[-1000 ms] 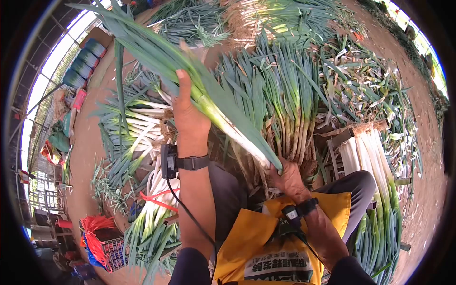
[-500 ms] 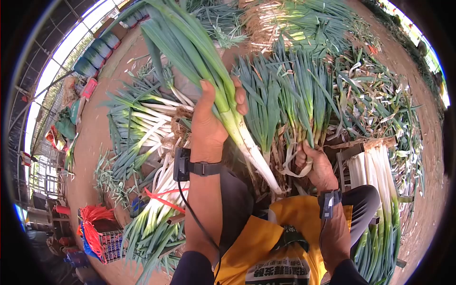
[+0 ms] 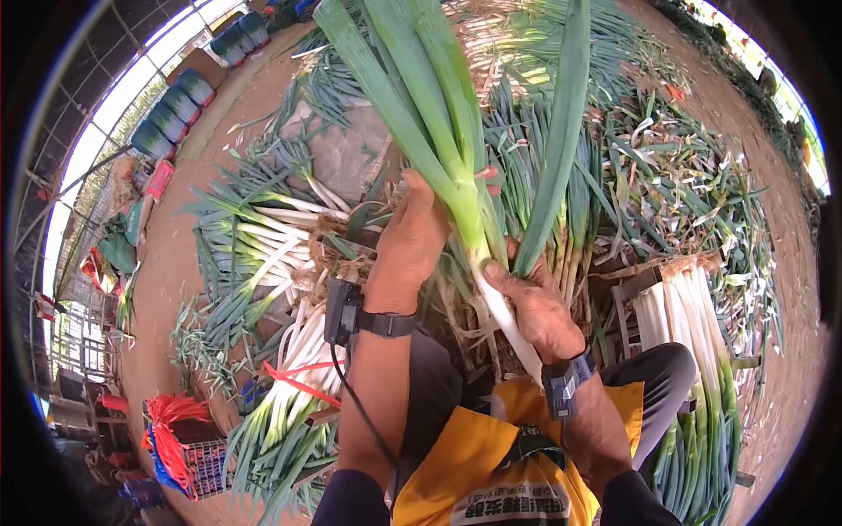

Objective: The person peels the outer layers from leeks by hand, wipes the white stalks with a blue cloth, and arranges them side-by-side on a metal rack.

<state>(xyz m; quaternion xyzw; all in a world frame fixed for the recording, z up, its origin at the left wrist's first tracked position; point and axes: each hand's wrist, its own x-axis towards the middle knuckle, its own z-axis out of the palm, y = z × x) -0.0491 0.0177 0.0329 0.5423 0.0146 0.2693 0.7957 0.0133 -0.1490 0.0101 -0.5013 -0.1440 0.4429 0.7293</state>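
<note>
My left hand (image 3: 406, 245) is closed around a large green onion (image 3: 467, 203), its green leaves pointing up and away, its white shank slanting down toward my lap. Against the shank, my right hand (image 3: 537, 307) has its thumb and fingers closed on a long green leaf (image 3: 563, 131), which stands out to the right of the other leaves. Whether that leaf is still joined to the stalk at its base is hidden by my fingers. Behind my right hand stands a bunch of untrimmed green onions (image 3: 566, 193) with dry brown outer skins.
To the left lie loose white-stalked green onions (image 3: 272, 230) and a bundle with red tape (image 3: 303, 373). A crate (image 3: 206, 465) holds red strips (image 3: 175, 421). On the right, a rack holds cleaned green onions (image 3: 680, 320), beside a heap of leaf scraps (image 3: 693, 193).
The green onion has swung more upright. My right hand has moved up and left from a pale strip of skin beside the standing bunch to the shank, and now grips a green leaf.
</note>
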